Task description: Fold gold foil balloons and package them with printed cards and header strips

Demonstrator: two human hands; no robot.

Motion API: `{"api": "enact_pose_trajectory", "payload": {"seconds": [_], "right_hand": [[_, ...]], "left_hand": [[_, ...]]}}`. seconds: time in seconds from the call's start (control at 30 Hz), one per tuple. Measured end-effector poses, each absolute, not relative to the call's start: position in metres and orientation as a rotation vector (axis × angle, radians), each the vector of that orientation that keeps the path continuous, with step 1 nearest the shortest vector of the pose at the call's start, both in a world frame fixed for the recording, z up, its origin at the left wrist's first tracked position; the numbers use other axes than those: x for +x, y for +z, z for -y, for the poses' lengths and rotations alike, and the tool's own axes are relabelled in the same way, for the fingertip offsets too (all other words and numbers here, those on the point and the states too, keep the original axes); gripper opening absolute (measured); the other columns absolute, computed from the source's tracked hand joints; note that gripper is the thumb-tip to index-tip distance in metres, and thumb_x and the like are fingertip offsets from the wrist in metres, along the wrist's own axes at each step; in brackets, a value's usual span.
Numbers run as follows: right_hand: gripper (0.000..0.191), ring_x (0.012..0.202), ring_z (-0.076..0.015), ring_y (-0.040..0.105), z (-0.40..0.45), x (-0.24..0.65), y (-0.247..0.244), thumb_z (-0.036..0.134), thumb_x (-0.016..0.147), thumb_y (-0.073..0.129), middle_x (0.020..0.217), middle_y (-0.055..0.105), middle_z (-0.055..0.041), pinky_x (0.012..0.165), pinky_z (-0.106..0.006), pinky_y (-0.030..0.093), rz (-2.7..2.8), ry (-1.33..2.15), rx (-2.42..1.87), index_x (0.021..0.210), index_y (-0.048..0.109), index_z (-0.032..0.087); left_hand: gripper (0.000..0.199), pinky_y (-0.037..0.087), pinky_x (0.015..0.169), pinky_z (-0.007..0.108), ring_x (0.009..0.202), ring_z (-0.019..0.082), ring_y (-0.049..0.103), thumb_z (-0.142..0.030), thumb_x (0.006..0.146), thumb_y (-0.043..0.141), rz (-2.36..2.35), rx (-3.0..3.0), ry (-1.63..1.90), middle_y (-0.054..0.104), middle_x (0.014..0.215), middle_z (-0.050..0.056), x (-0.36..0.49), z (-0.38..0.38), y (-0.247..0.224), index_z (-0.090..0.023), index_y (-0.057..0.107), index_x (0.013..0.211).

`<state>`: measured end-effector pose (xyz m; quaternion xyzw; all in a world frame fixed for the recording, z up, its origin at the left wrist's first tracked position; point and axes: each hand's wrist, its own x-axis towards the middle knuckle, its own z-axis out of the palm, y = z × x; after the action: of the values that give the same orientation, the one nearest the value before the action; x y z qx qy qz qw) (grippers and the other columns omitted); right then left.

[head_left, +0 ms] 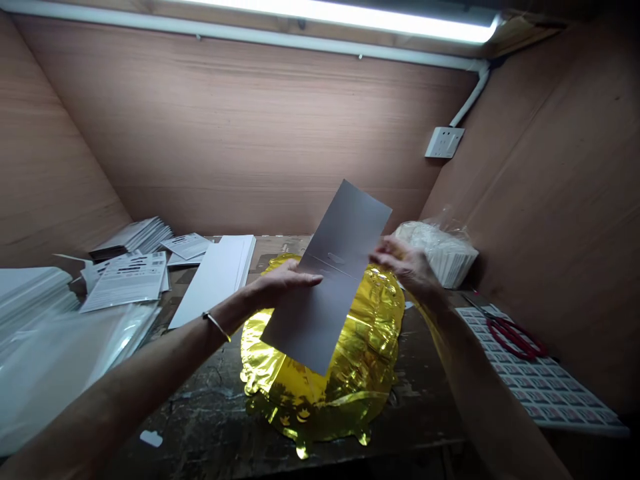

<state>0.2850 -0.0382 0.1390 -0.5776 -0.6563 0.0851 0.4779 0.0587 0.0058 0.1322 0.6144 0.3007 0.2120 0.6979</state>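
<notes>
A thin grey rectangular card (pixel 345 227) with a small slot across its middle is tilted above a gold foil balloon (pixel 375 333), which lies flat on a worn dark worktop (pixel 200 407). The left hand (pixel 283 283) is clamped on the card's left edge, and the right hand (pixel 403 263) meets its right edge, though its grip is hard to tell. At two o'clock sits a bagged stack of white paper (pixel 435 253); at three o'clock, red-handled scissors (pixel 515 339) rest on a printed label sheet (pixel 540 380); at ten o'clock lie white printed leaflets (pixel 123 283).
</notes>
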Motion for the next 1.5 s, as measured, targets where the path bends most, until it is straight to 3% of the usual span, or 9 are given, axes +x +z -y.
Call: {"api": "enact_pose_trajectory", "payload": {"seconds": [0.1, 0.17, 0.27, 0.43, 0.7, 1.0, 1.1, 1.3, 1.5], "right_hand": [[0.031, 0.057, -0.0157, 0.057, 0.037, 0.267, 0.113, 0.039, 0.06, 0.061, 0.068, 0.063, -0.0073, 0.055, -0.031, 0.046, 1.394, 1.121, -1.275, 0.073, 0.059, 0.01], [0.032, 0.053, -0.0143, 0.056, 0.036, 0.255, 0.1, 0.032, 0.047, 0.07, 0.065, 0.063, -0.0054, 0.051, -0.028, 0.046, 1.133, 1.364, -1.19, 0.069, 0.059, 0.011], [0.031, 0.049, -0.013, 0.055, 0.035, 0.245, 0.091, 0.022, 0.038, 0.074, 0.058, 0.062, -0.004, 0.047, -0.025, 0.044, 0.982, 1.402, -1.175, 0.063, 0.06, 0.01], [0.023, 0.048, -0.0115, 0.055, 0.032, 0.243, 0.084, 0.017, 0.043, 0.071, 0.058, 0.063, -0.002, 0.045, -0.022, 0.043, 0.98, 1.406, -1.13, 0.063, 0.061, 0.011], [0.023, 0.049, -0.0114, 0.055, 0.029, 0.244, 0.078, 0.014, 0.043, 0.07, 0.06, 0.064, -0.0011, 0.048, -0.024, 0.044, 1.025, 1.476, -1.069, 0.064, 0.064, 0.013], [0.01, 0.06, -0.0152, 0.058, 0.038, 0.239, 0.062, 0.023, 0.054, 0.067, 0.062, 0.065, 0.0007, 0.059, -0.027, 0.047, 1.361, 0.941, -1.044, 0.062, 0.068, 0.017], [0.015, 0.072, -0.0188, 0.061, 0.043, 0.241, 0.062, 0.024, 0.065, 0.06, 0.077, 0.066, -0.0031, 0.065, -0.029, 0.049, 1.671, 0.605, -0.998, 0.076, 0.068, 0.019], [0.039, 0.098, -0.0196, 0.052, 0.042, 0.248, 0.067, 0.013, 0.077, 0.042, 0.107, 0.056, -0.0161, 0.077, -0.032, 0.047, 2.283, -0.118, -0.607, 0.116, 0.046, 0.013], [0.047, 0.093, -0.0227, 0.054, 0.044, 0.248, 0.059, 0.007, 0.079, 0.036, 0.105, 0.053, -0.0227, 0.069, -0.035, 0.049, 2.457, -0.488, -0.504, 0.125, 0.028, 0.006]], "left_hand": [[0.044, 0.044, 0.066, 0.032, 0.07, 0.02, 0.058, -0.031, 0.061, 0.064, -0.578, 1.206, 0.538, 0.061, 0.088, 0.013, 0.059, 0.01, 0.108, -0.01, 0.057, 0.098], [0.042, 0.044, 0.066, 0.032, 0.07, 0.019, 0.058, -0.031, 0.063, 0.064, -0.57, 1.143, 0.556, 0.061, 0.089, 0.013, 0.058, 0.016, 0.096, -0.01, 0.057, 0.098], [0.037, 0.044, 0.067, 0.03, 0.073, 0.02, 0.058, -0.03, 0.063, 0.064, -0.559, 1.117, 0.562, 0.061, 0.088, 0.013, 0.054, 0.017, 0.09, -0.008, 0.059, 0.093], [0.03, 0.043, 0.067, 0.029, 0.071, 0.019, 0.058, -0.016, 0.054, 0.068, -0.643, 1.062, 0.683, 0.063, 0.078, 0.011, 0.051, 0.008, 0.091, -0.007, 0.061, 0.082], [0.034, 0.043, 0.058, 0.029, 0.06, 0.017, 0.057, -0.02, 0.052, 0.069, -0.603, 0.976, 0.773, 0.063, 0.074, 0.009, 0.055, 0.011, 0.078, -0.008, 0.061, 0.083], [0.03, 0.044, 0.057, 0.031, 0.056, 0.018, 0.057, -0.015, 0.048, 0.068, -0.692, 0.885, 0.779, 0.062, 0.066, 0.007, 0.056, 0.002, 0.075, -0.009, 0.06, 0.077], [0.026, 0.044, 0.059, 0.031, 0.057, 0.018, 0.056, -0.013, 0.047, 0.067, -0.719, 0.878, 0.799, 0.061, 0.063, 0.006, 0.051, 0.004, 0.082, -0.009, 0.06, 0.071], [0.019, 0.042, 0.056, 0.025, 0.064, 0.017, 0.056, -0.019, 0.054, 0.063, -0.723, 0.978, 0.793, 0.063, 0.069, 0.004, 0.039, 0.01, 0.098, -0.013, 0.062, 0.072], [0.019, 0.041, 0.047, 0.025, 0.047, 0.014, 0.054, -0.021, 0.056, 0.064, -0.815, 0.957, 0.623, 0.061, 0.059, 0.006, 0.039, 0.003, 0.087, -0.009, 0.061, 0.071]]}}
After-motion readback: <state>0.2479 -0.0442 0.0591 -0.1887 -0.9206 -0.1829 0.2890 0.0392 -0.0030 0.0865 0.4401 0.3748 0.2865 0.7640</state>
